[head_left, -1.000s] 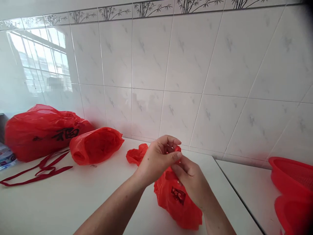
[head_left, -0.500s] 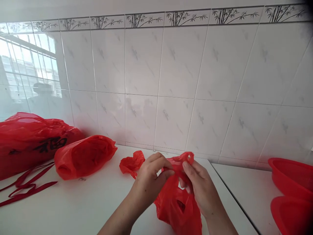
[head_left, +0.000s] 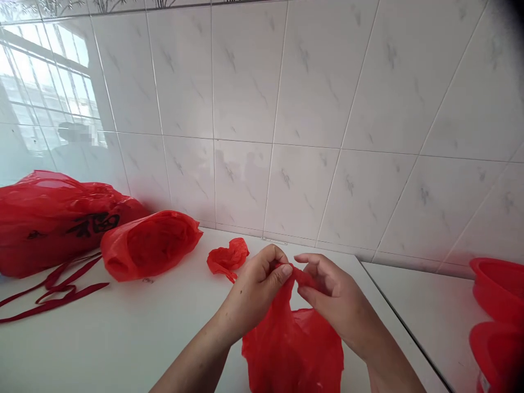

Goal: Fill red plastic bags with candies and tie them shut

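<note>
My left hand (head_left: 264, 286) pinches the gathered upper end of a thin red plastic bag (head_left: 292, 349) between thumb and fingers. Below, the bag hangs crumpled in front of me, its lower end cut off by the bottom edge of the view. My right hand (head_left: 335, 295) has a short red strip of the same bag running in between its thumb and curled fingers; its index finger is lifted away. A small crumpled red bag piece (head_left: 227, 259) lies on the white tabletop just beyond my left hand.
An upright-rimmed red bag (head_left: 151, 245) lies on its side at the left, against a large full red bag (head_left: 61, 224) with black lettering. Dark red straps (head_left: 61, 292) trail before them. Red plastic basins (head_left: 497, 289) stand right, past a table seam (head_left: 403, 322). A tiled wall (head_left: 245, 180) rises behind.
The view has tilted down slightly. My right index finger has lifted from the bag, and the looped top between my hands is now drawn into a narrow strip. The hanging bag has spread wider.
</note>
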`<act>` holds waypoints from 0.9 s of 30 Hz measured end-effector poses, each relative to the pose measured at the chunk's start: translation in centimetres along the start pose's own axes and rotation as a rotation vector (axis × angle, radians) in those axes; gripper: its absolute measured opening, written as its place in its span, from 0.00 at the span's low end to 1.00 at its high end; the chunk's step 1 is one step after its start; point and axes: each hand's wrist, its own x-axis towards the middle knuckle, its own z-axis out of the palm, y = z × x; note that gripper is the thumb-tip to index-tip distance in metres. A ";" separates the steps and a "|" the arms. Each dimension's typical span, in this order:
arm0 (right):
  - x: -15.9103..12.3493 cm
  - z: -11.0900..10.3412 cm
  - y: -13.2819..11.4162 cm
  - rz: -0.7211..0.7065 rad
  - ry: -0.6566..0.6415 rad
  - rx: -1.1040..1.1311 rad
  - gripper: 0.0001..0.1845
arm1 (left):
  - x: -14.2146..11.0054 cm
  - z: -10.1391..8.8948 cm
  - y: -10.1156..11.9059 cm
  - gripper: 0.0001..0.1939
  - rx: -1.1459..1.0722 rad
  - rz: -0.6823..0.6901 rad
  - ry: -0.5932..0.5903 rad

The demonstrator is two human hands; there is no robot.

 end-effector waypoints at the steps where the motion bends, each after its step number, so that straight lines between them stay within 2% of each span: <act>1: 0.2 0.2 0.1 0.029 0.065 -0.073 0.18 | -0.1 0.0 0.2 0.07 0.026 -0.011 0.006; 3: 0.5 0.4 0.2 0.078 0.156 -0.175 0.14 | -0.3 0.1 0.5 0.06 0.102 -0.020 0.030; 5: 0.6 0.4 0.1 0.119 0.167 -0.183 0.13 | -0.4 0.2 0.6 0.04 0.169 -0.015 0.055; 9: 0.4 -0.2 0.1 0.087 0.099 0.040 0.16 | -0.4 0.2 0.7 0.03 0.255 -0.001 0.080; 12: 0.2 -0.8 0.6 0.025 0.053 0.240 0.15 | -0.4 0.0 0.9 0.03 0.324 0.004 0.095; 15: 0.4 -1.1 1.3 0.012 0.036 0.321 0.15 | -0.5 -0.2 1.0 0.03 0.439 0.022 0.102; 19: 1.2 -1.3 2.2 -0.021 0.095 0.164 0.12 | -0.6 -0.8 1.0 0.05 0.615 0.096 0.091; 22: 2.4 -1.8 3.6 -0.044 0.306 -0.051 0.11 | -0.7 -1.3 1.0 0.06 0.732 0.119 0.059; 25: 4.1 -2.6 6.3 0.021 0.476 -0.277 0.12 | -0.9 -2.0 0.9 0.06 0.826 0.075 -0.053; 27: 5.1 -3.0 8.7 0.098 0.481 -0.369 0.14 | -1.1 -2.3 0.8 0.07 0.853 0.020 -0.169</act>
